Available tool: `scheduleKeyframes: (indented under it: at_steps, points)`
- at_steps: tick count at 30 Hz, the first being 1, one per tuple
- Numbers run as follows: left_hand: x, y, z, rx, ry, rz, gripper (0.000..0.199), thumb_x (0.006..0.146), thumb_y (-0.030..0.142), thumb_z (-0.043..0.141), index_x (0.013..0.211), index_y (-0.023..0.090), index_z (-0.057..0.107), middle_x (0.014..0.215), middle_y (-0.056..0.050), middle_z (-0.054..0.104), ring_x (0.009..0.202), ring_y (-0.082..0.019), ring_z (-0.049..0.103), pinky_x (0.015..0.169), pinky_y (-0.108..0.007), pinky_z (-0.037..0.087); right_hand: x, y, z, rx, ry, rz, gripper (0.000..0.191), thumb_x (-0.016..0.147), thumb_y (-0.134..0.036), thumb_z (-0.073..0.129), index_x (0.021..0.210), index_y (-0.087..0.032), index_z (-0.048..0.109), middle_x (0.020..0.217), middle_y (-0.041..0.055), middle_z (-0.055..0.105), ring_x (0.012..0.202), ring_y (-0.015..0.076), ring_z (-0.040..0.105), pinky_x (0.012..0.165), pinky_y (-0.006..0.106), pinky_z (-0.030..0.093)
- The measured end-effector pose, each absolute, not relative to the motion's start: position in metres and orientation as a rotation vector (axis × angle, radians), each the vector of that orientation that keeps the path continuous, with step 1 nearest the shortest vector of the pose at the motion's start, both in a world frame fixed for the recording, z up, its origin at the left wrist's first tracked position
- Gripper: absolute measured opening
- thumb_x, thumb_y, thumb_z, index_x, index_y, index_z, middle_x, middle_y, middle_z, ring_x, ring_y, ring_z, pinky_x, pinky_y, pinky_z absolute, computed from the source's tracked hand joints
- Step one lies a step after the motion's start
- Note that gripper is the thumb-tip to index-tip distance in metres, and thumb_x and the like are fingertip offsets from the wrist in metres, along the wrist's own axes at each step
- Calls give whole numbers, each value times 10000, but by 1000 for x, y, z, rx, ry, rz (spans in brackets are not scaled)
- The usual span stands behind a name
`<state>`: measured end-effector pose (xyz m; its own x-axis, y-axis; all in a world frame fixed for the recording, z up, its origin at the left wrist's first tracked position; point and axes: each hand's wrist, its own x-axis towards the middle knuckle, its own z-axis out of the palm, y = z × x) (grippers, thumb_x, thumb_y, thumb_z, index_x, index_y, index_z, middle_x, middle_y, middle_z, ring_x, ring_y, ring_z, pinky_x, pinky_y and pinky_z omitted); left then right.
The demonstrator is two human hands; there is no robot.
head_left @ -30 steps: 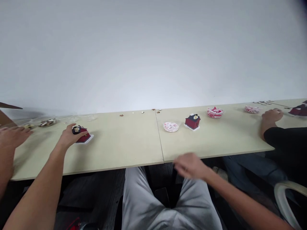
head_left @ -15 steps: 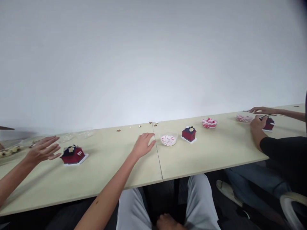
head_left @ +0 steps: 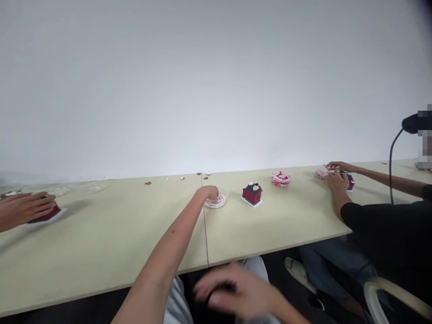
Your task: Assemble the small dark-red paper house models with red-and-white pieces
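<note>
My left hand (head_left: 209,193) rests on the far side of a shallow dish of red-and-white paper pieces (head_left: 218,203), and the fingers curl over its rim. Just right of that dish stands a small red model house with a navy roof (head_left: 252,194). My right hand (head_left: 232,288) is blurred below the table's front edge, over my lap, with its fingers apart. It holds nothing I can see. At far left, a co-worker's hand (head_left: 27,208) lies on another red house (head_left: 47,216).
A second red-and-white dish (head_left: 281,179) sits farther right. A co-worker in black has both hands (head_left: 337,177) at a dish and house. Clear plastic containers (head_left: 91,186) stand at left. Small wooden pieces (head_left: 147,183) lie along the table's (head_left: 101,252) far edge. A black gooseneck stand (head_left: 391,166) rises at right.
My left hand has moved from the bare table onto the dish. My right hand has risen from my lap. The co-worker's left-side hand now covers the red house.
</note>
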<state>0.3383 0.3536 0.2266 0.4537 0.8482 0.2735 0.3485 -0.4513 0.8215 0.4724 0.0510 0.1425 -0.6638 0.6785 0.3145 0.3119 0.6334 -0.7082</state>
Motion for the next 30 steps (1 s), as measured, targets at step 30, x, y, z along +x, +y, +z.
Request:
scheduleKeyframes:
  at_steps: [30]
  points:
    - [269, 201, 215, 2268, 1005, 1098, 187, 978, 359, 476, 984, 198, 570, 911, -33, 649, 842, -171, 590, 774, -280, 453, 526, 224, 150, -1195, -1743, 519, 701, 851, -392, 684, 1453, -217, 370, 1247, 117, 648, 1155, 276, 638, 1034, 473, 491]
